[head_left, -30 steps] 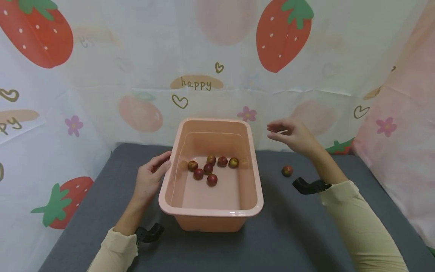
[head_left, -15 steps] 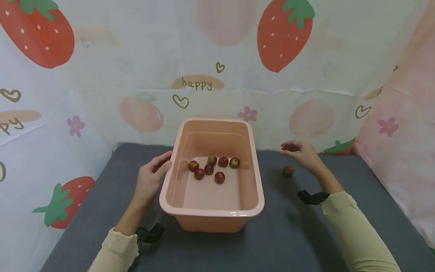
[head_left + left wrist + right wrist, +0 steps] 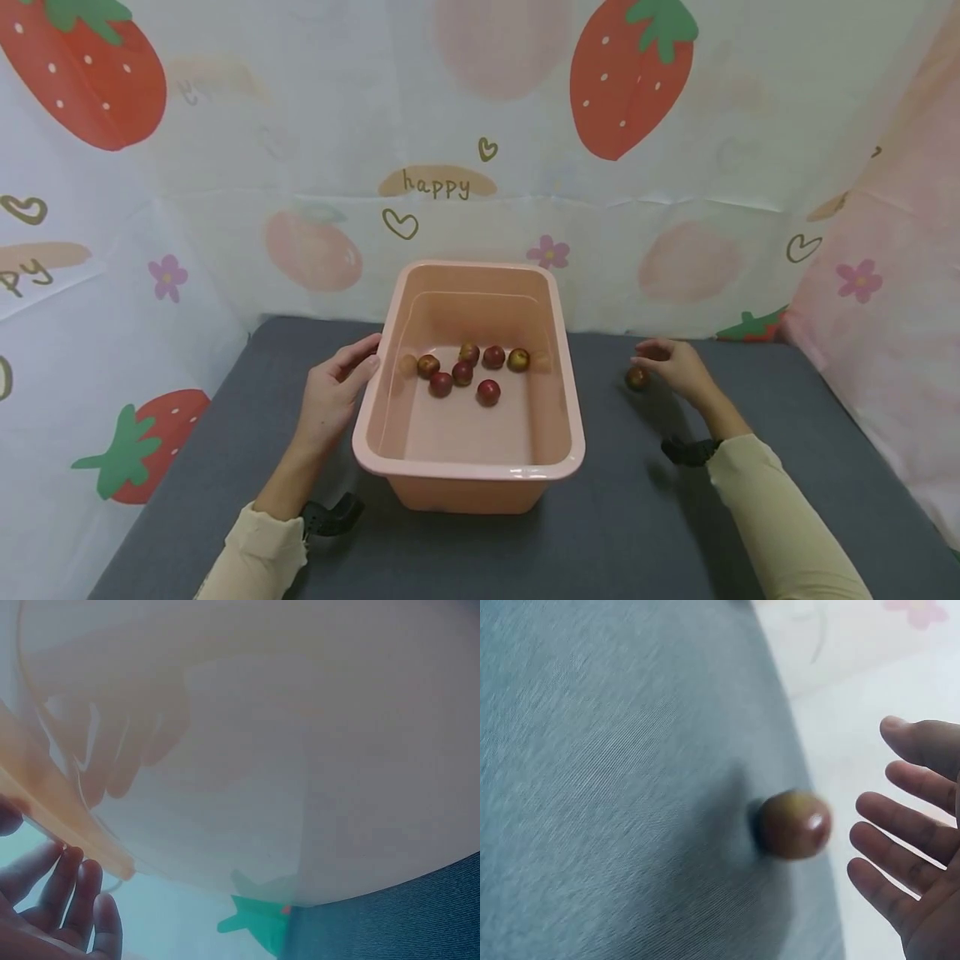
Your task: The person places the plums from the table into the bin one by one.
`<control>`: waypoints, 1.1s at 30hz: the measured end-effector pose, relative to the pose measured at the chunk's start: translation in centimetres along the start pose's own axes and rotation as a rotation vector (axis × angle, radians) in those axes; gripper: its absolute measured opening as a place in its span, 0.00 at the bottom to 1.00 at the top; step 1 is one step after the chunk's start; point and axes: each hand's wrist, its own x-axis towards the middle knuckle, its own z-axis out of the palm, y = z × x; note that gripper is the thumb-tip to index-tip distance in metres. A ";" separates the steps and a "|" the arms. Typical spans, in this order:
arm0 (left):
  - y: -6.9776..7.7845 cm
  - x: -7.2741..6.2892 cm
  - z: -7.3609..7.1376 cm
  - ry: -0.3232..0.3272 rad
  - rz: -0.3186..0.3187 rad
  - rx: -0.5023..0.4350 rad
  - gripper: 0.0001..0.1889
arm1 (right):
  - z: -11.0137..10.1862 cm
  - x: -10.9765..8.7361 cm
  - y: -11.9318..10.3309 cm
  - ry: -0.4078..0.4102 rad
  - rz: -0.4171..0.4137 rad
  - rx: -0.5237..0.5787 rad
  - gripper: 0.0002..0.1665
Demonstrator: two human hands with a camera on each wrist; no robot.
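In the head view a pink plastic tub [image 3: 468,471] stands on the dark table, with several small red and greenish plum-like fruits [image 3: 462,373] on its bottom. My left hand [image 3: 335,392] rests at the tub's left rim, fingertips against its outer side; the left wrist view shows the fingers [image 3: 88,889] fairly straight, just under the rim. One more such fruit [image 3: 637,378] lies on the cloth right of the tub. My right hand [image 3: 675,367] hangs right over it. The right wrist view has the hand's fingers [image 3: 896,825] spread beside this fruit, holding nothing.
A grey-blue cloth [image 3: 607,517] covers the table. Behind and at both sides hangs a white and pink curtain [image 3: 450,100] printed with strawberries, up against the table's back edge. A black strap mount [image 3: 330,515] sits on the left wrist.
My right hand has come down and to the right, from above the table's back edge to the lone fruit. Inside the tub, the front fruit has rolled a little right. The left hand stays put.
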 end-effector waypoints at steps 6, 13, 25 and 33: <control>0.1 0.0 0.0 -0.004 0.004 0.012 0.23 | 0.5 -0.2 1.3 -0.014 0.056 0.027 0.29; 0.2 0.0 0.0 -0.006 -0.002 0.010 0.23 | 1.0 -0.1 1.5 -0.040 0.065 0.035 0.30; 0.3 0.0 0.1 -0.002 -0.013 0.006 0.23 | 2.1 0.8 1.6 -0.042 0.027 -0.088 0.26; 0.3 0.0 0.0 0.000 -0.014 0.004 0.22 | 1.8 0.8 1.3 -0.050 0.018 -0.074 0.27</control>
